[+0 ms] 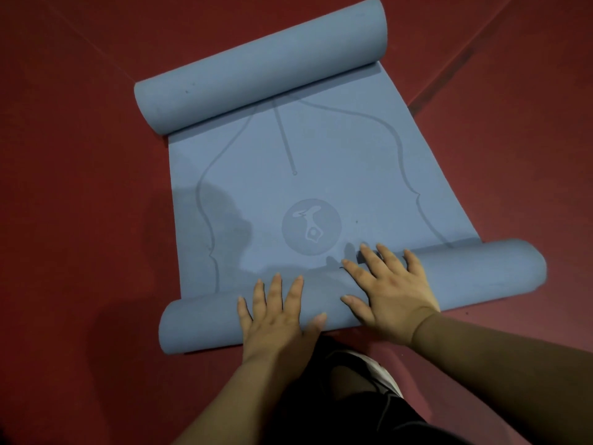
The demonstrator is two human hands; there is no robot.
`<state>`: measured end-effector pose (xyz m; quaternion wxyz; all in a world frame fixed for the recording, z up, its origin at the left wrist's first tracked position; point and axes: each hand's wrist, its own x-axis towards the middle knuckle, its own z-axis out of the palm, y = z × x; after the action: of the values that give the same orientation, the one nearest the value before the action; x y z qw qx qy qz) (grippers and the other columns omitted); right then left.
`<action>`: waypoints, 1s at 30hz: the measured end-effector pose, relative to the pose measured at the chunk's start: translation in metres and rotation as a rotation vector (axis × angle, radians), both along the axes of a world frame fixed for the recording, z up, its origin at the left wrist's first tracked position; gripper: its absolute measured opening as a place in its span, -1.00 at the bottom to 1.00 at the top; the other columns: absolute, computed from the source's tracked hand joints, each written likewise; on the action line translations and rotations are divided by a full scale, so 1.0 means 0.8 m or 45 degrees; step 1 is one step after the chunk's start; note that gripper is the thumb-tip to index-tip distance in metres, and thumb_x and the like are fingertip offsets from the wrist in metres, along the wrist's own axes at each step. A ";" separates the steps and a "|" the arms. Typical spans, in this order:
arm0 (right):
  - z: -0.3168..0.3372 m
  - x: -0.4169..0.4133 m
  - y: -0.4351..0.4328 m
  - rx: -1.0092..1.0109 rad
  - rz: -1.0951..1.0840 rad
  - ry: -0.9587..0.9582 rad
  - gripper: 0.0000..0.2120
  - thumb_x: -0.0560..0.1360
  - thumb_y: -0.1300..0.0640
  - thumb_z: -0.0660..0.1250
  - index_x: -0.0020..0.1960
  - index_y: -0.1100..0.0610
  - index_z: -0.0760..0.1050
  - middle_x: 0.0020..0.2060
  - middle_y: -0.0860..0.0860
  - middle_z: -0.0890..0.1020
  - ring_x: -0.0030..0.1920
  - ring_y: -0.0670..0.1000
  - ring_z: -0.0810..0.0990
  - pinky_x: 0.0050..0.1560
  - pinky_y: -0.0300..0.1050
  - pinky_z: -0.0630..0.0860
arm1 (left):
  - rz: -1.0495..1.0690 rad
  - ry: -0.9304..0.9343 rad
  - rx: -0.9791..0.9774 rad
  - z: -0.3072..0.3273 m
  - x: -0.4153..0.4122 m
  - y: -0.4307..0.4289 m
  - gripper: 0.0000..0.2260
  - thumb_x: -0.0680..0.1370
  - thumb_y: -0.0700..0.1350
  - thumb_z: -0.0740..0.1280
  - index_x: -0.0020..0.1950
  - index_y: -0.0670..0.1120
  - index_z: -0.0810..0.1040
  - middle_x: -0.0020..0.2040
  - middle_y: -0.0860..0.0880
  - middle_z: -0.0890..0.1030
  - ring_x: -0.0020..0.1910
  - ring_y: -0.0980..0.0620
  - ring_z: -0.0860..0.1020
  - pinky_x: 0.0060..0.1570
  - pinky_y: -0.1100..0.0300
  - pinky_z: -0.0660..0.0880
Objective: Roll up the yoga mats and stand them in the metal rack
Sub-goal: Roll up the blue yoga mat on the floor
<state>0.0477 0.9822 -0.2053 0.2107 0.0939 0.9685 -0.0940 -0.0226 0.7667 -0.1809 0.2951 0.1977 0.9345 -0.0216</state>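
Where the blue yoga mat point(321, 187) lies on the red floor point(80, 187), rolled at both ends, left hand point(279, 319) and right hand point(391, 290) rest side by side on the near roll point(481, 268), fingers point(276, 290) straight and spread wide, gripping nothing; the far roll point(256, 65) lies untouched.

No words or numbers can be read; there is only one wordless emblem.

The blue yoga mat point(321, 175) carries a round emblem point(311, 226) just beyond its near roll point(481, 268): a darker disc with a pale abstract figure and no legible letters. Farther from that roll run a straight guide line point(284, 139) and curved outlines point(398, 146), both unlettered.
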 end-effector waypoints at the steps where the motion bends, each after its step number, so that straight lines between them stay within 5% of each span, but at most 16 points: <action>1: 0.003 -0.004 0.001 -0.011 -0.005 -0.007 -0.26 0.57 -0.47 -0.23 0.57 -0.16 0.31 0.55 0.08 0.38 0.55 0.22 0.32 0.47 0.40 0.17 | 0.008 -0.017 0.003 0.004 -0.006 0.003 -0.29 0.58 0.46 -0.05 0.63 0.27 -0.25 0.67 0.06 -0.26 0.62 -0.09 -0.35 0.51 -0.24 -0.41; 6: 0.009 -0.014 0.005 -0.028 -0.001 0.028 -0.16 0.45 -0.50 -0.44 0.64 -0.22 -0.01 0.66 0.01 0.09 0.65 0.16 0.00 0.56 0.33 -0.09 | 0.013 -0.081 -0.015 0.012 -0.016 0.007 -0.32 0.59 0.44 -0.05 0.63 0.28 -0.24 0.67 0.06 -0.26 0.62 -0.08 -0.35 0.51 -0.24 -0.41; 13: 0.010 -0.037 0.015 -0.036 0.012 -0.005 -0.26 0.53 -0.49 -0.32 0.64 -0.22 -0.20 0.67 0.01 -0.06 0.66 0.15 -0.14 0.58 0.31 -0.14 | -0.032 -0.078 -0.062 0.013 -0.042 0.018 -0.32 0.58 0.46 -0.11 0.64 0.27 -0.18 0.69 0.04 -0.14 0.65 -0.11 -0.25 0.55 -0.24 -0.30; 30: 0.002 -0.082 0.033 -0.084 -0.020 -0.032 -0.23 0.52 -0.50 -0.30 0.65 -0.21 -0.15 0.67 -0.01 -0.01 0.66 0.13 -0.09 0.60 0.28 -0.07 | 0.015 0.066 -0.020 0.013 -0.014 0.015 -0.30 0.61 0.42 -0.07 0.60 0.25 -0.36 0.65 0.00 -0.35 0.61 -0.14 -0.39 0.53 -0.25 -0.35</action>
<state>-0.0183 1.0090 -0.2037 0.2250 0.0957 0.9614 -0.1263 -0.0337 0.7784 -0.1704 0.2723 0.1892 0.9429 -0.0322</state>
